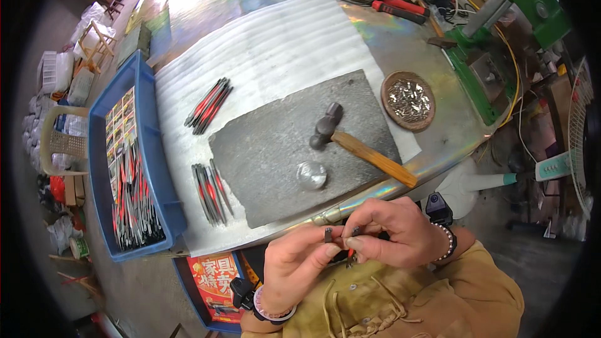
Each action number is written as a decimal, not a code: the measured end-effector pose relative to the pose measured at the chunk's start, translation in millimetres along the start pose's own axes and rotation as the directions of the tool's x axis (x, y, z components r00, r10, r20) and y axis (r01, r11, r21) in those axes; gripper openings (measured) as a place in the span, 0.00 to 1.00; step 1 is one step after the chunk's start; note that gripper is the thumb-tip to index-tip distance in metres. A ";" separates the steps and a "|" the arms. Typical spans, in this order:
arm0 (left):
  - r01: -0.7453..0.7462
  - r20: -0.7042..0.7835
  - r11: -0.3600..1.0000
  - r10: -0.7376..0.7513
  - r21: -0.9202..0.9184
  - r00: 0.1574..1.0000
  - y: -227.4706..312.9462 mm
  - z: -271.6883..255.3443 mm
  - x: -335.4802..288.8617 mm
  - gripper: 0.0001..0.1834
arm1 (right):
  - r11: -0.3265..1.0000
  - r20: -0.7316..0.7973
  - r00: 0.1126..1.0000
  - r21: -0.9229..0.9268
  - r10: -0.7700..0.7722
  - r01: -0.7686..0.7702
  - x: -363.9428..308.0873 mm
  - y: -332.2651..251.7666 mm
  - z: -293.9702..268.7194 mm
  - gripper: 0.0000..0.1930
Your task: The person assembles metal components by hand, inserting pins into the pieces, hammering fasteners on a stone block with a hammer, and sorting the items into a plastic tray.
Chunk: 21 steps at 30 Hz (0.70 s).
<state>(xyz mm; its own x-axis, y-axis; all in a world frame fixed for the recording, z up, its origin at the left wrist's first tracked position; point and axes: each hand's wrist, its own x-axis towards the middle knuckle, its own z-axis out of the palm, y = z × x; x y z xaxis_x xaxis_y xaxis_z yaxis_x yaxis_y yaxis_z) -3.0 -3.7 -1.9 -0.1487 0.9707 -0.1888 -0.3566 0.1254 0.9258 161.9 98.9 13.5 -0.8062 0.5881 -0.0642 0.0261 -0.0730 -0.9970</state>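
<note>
Close to my body, below the table's front edge, my two hands work side by side with fingertips nearly touching. My left hand (299,263) pinches a small dark metal piece (328,235) between thumb and forefinger. My right hand (395,231) is closed on a slim red-and-black tool (350,255); fingers cover most of it, so its exact kind is hidden. On the table ahead lies a dark stone slab (269,131). It carries a hammer (369,156) with a wooden handle and a shiny round clear object (312,175).
Slim red-and-black tools lie in two bunches (210,106) on white foam sheeting (269,44); many more fill a blue tray (97,169) at left. A round brown bowl (408,124) of small metal parts stands right. Beyond are red-handled pliers (400,10), a green machine (469,81) and a fan (557,166).
</note>
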 end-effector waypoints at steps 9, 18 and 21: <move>-0.050 0.051 0.994 0.045 0.095 0.998 -8.4 -13.6 -7.2 0.09 | 0.945 0.009 0.976 -0.246 -0.218 0.214 17.4 1.2 14.5 0.06; -0.089 0.065 0.895 0.067 0.437 0.996 -9.3 -19.7 -8.7 0.09 | 0.941 0.045 0.991 -0.312 -0.128 0.136 17.2 -3.0 13.7 0.06; -0.086 0.073 0.888 0.059 0.452 0.996 -7.8 -18.9 -8.3 0.09 | 0.945 0.045 0.993 -0.304 -0.109 0.118 17.2 -1.6 13.9 0.06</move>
<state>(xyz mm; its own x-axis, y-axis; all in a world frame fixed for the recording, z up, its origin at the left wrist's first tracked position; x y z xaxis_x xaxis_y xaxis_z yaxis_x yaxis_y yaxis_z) -16.4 -16.7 -13.7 -0.1019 0.9888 -0.1090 0.1132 0.1204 0.9862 139.8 97.8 14.6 -0.8299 0.5559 0.0473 0.1094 0.2453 -0.9632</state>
